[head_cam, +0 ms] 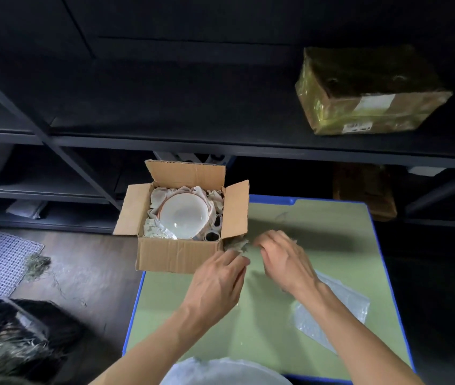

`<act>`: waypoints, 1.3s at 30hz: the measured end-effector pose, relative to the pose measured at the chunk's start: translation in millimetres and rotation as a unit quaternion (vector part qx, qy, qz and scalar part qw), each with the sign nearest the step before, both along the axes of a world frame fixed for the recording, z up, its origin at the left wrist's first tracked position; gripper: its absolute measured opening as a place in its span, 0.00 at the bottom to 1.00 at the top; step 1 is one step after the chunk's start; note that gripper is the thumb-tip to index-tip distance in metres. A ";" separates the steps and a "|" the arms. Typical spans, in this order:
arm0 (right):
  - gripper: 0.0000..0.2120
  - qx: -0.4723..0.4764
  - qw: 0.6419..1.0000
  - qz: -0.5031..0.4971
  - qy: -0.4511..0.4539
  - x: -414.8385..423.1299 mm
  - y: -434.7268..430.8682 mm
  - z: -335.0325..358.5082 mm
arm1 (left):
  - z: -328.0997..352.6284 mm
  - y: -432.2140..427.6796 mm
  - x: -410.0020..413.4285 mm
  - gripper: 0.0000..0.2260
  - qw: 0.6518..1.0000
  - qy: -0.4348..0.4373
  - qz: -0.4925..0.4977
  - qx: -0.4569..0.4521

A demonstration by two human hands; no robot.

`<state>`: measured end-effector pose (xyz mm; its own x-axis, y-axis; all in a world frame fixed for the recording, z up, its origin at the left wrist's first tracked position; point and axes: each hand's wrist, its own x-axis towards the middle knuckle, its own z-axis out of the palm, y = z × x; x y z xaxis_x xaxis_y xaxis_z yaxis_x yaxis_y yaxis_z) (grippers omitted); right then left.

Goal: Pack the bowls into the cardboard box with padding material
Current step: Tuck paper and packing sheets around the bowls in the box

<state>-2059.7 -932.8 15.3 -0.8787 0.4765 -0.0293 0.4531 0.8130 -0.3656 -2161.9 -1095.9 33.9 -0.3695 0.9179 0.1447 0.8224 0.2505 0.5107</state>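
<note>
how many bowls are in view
1: a white bowl sits in the open cardboard box on the table, paper padding around it. More may be hidden beneath; the pale shape at the frame's bottom edge is unclear.

cardboard box [177, 255] open-topped, bowl [183, 215] and padding [154, 230] fill it, flaps [236, 209] up on three sides, bare table [317, 240] right of box

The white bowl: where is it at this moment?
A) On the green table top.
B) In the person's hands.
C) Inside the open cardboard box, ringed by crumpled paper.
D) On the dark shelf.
C: the white bowl sits in the open cardboard box with crumpled paper round it; the left hand and right hand hold a paper wad outside.
</note>
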 end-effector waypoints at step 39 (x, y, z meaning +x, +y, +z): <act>0.10 -0.171 0.980 0.102 0.003 31.3 -8.2 49.8 | 18.4 -12.4 25.3 0.07 0.989 -0.127 0.048 0.052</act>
